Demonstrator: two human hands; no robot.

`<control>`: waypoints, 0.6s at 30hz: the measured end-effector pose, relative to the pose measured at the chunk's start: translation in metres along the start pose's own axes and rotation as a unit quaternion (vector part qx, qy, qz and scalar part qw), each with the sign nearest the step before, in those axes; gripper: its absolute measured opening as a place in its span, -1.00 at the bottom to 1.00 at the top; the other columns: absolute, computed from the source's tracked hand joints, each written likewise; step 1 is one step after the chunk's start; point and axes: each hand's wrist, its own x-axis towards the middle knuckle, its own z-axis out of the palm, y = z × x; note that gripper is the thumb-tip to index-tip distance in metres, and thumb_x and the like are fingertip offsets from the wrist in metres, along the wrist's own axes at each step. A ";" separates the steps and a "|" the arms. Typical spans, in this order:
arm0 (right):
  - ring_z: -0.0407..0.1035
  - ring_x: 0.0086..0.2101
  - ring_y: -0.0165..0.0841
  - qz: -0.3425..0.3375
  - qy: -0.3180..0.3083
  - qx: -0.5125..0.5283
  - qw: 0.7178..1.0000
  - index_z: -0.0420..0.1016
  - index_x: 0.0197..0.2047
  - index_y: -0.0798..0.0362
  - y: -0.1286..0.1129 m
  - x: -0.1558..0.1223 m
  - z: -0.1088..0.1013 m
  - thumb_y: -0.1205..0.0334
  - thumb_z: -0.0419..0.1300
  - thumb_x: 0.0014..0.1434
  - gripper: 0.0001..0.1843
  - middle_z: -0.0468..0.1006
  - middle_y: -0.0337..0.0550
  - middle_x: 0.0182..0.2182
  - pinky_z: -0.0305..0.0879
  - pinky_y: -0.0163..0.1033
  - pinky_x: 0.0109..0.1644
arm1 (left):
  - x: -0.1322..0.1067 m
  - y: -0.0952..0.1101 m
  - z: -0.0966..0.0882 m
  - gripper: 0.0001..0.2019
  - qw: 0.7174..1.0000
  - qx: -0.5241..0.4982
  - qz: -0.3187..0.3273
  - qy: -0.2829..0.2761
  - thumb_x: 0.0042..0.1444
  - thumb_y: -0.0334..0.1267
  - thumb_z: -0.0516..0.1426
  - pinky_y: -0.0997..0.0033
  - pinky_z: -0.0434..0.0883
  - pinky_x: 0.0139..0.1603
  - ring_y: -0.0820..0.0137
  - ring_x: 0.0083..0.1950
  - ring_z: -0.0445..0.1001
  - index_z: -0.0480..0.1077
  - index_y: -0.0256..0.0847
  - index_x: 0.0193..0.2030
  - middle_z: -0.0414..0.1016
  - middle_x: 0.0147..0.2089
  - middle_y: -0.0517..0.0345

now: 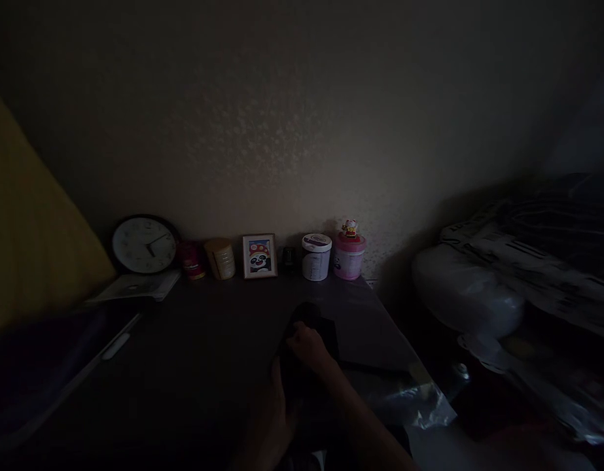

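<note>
A black object (326, 330), with a rounded top and what looks like a dark strap (375, 369) running off to the right, lies on the dark table (208, 347) in front of me. Its exact kind is lost in the dim light. My right hand (306, 343) is closed on its upper part, fingers pinched together. Along its lower left side is my left hand (277, 412), somewhat blurred, gripping the edge with one finger or the thumb pointing up; the other fingers are hidden in shadow.
Along the wall stand a round clock (144, 245), a dark red jar (191, 260), a tan canister (220, 259), a framed panda picture (260, 256), a white tub (316, 257) and a pink tub (349, 258) topped by a figurine (349, 229). Clear plastic (424, 402) covers the right corner.
</note>
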 end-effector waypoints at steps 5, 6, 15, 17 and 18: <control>0.44 -0.29 -0.34 -0.028 -0.012 -0.036 0.999 0.38 -0.13 0.12 -0.003 0.000 0.001 0.33 0.01 0.08 -0.72 0.55 -0.08 -0.31 0.15 -0.36 -0.34 | 0.007 0.007 0.006 -0.33 0.998 0.023 0.021 -0.059 0.07 -0.30 -0.09 0.17 0.08 0.22 0.21 0.31 -0.03 -0.29 -0.33 0.31 -0.18 0.34 -0.16; 0.44 -0.28 -0.34 -0.033 -0.015 -0.043 0.998 0.38 -0.14 0.11 -0.003 0.000 0.000 0.32 0.00 0.09 -0.73 0.55 -0.08 -0.30 0.15 -0.36 -0.34 | 0.010 0.007 0.010 -0.34 0.997 0.013 -0.001 -0.072 0.08 -0.31 -0.10 0.17 0.14 0.18 0.20 0.28 0.04 -0.30 -0.32 0.31 -0.11 0.32 -0.18; 0.36 -0.19 -0.41 -0.226 0.047 0.062 0.971 0.40 -0.12 0.00 0.009 -0.038 -0.005 0.30 -0.08 0.21 -0.73 0.51 -0.19 -0.21 0.21 -0.34 -0.12 | 0.017 -0.001 0.029 -0.44 0.994 -0.015 -0.069 -0.082 0.16 -0.25 -0.15 0.38 0.18 0.11 0.33 0.17 0.24 -0.21 -0.28 0.30 0.13 0.24 -0.12; 0.33 -0.16 -0.40 -0.285 0.060 0.056 0.955 0.41 -0.15 0.02 0.018 -0.044 -0.004 0.31 -0.10 0.23 -0.72 0.51 -0.17 -0.21 0.19 -0.29 -0.04 | 0.015 0.001 0.025 -0.44 0.993 -0.011 -0.070 -0.091 0.15 -0.26 -0.13 0.38 0.21 0.07 0.32 0.12 0.29 -0.18 -0.26 0.29 0.17 0.22 -0.12; 0.31 -0.13 -0.40 -0.306 0.059 0.047 0.949 0.41 -0.15 0.02 0.022 -0.045 -0.003 0.32 -0.11 0.24 -0.72 0.51 -0.18 -0.20 0.15 -0.25 0.01 | 0.014 0.002 0.023 -0.42 0.993 -0.008 -0.072 -0.098 0.14 -0.28 -0.12 0.38 0.24 0.04 0.31 0.09 0.33 -0.20 -0.26 0.30 0.18 0.21 -0.13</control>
